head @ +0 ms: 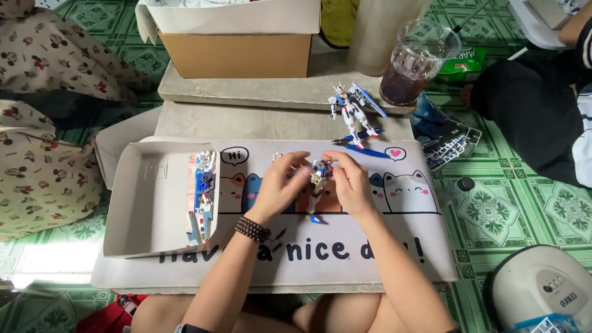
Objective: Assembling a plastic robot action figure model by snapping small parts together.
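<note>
From the head camera, both hands meet over the cat-printed mat (370,246) — the left hand (280,185) and right hand (348,182) pinch a small robot model (319,176) between fingertips, seemingly mid-assembly. A finished model (353,111) stands behind; the box lid (148,209) lies left. Pressing a part home likely calls for careful alignment.

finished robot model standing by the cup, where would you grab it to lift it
Probably by the torso of the standing robot model, pinched from its two sides from above. It stands upright, and its thin wing-like parts and the long blue piece near its feet look fragile. The drink cup crowds its right.
</note>
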